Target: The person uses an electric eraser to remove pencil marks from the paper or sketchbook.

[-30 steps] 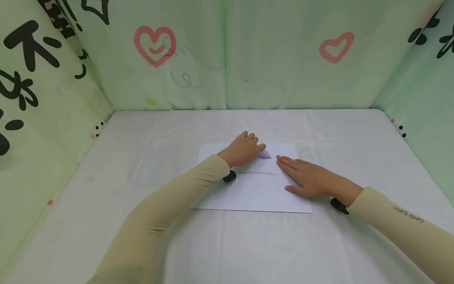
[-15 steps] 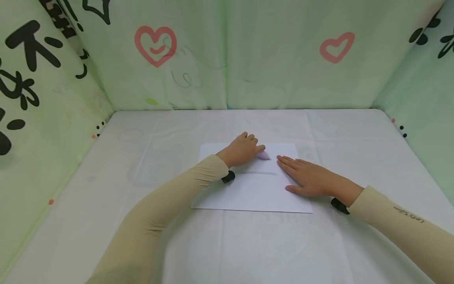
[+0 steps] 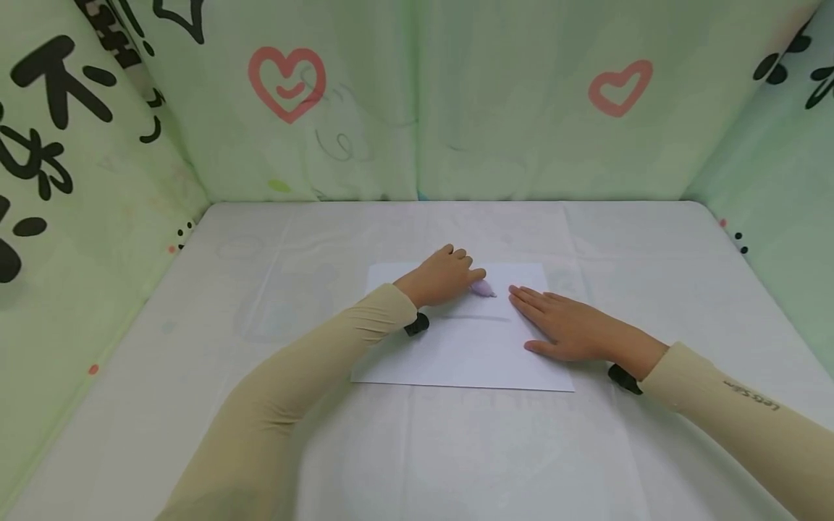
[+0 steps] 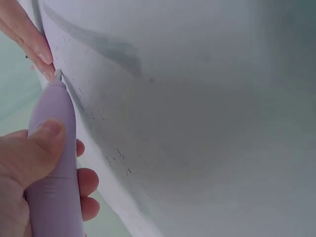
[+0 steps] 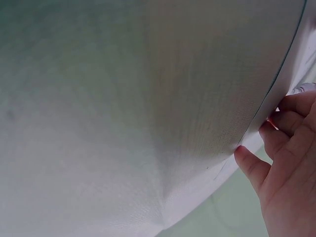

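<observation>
My left hand (image 3: 439,277) grips a light purple electric eraser (image 4: 55,111), with the thumb along its side and the fingers curled round the barrel. Its small pale tip points at the white sheet of paper (image 3: 456,358); whether it touches is hard to tell. Thin dark crumbs (image 4: 119,157) are scattered on the sheet in the left wrist view. A grey smudged streak (image 3: 472,318) crosses the paper nearer to me than the eraser. My right hand (image 3: 567,327) rests flat on the sheet's right side, fingers straight, thumb spread apart.
A white cloth (image 3: 495,449) covers the table under the paper. Green printed curtains (image 3: 456,108) enclose the back and both sides. Black wrist cameras (image 3: 417,324) sit under both wrists, close to the table.
My left hand has shifted slightly toward me and to the left, and the electric eraser with it. The right hand and the paper stay in place.
</observation>
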### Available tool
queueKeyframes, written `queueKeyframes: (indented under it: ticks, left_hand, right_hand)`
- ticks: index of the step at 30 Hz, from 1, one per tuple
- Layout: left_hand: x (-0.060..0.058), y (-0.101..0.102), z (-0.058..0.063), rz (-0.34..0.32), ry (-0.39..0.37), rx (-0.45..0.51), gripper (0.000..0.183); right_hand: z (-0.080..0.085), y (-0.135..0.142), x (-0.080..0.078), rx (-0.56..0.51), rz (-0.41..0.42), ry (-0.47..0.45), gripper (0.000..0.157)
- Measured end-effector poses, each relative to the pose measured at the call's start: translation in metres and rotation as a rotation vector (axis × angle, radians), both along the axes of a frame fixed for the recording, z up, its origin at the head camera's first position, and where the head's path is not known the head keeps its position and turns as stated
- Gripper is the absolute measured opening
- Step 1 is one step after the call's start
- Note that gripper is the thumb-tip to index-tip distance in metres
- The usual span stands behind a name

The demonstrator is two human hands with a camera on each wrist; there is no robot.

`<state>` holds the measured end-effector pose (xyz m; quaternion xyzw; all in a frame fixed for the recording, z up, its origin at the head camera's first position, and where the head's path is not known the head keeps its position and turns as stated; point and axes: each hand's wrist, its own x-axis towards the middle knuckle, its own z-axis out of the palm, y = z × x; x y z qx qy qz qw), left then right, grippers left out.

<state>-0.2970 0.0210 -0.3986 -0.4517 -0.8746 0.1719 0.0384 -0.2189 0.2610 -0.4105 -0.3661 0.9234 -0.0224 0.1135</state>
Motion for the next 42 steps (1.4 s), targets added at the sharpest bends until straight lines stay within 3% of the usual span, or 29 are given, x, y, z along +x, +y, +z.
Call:
queueKeyframes:
  ticks: [19, 32, 42]
  left_hand:
    - [-0.002, -0.004, -0.002, 0.039, 0.039, -0.019, 0.029]
    - [-0.003, -0.011, -0.004, 0.019, 0.017, 0.000, 0.025]
    - [-0.001, -0.023, 0.001, -0.013, 0.009, 0.036, 0.023]
  right_hand:
    - [0.000, -0.001, 0.002, 0.001, 0.000, 0.007, 0.072]
    - [0.001, -0.001, 0.002, 0.002, -0.001, 0.010, 0.072]
    - [0.001, 0.000, 0.001, -0.004, 0.010, 0.014, 0.071]
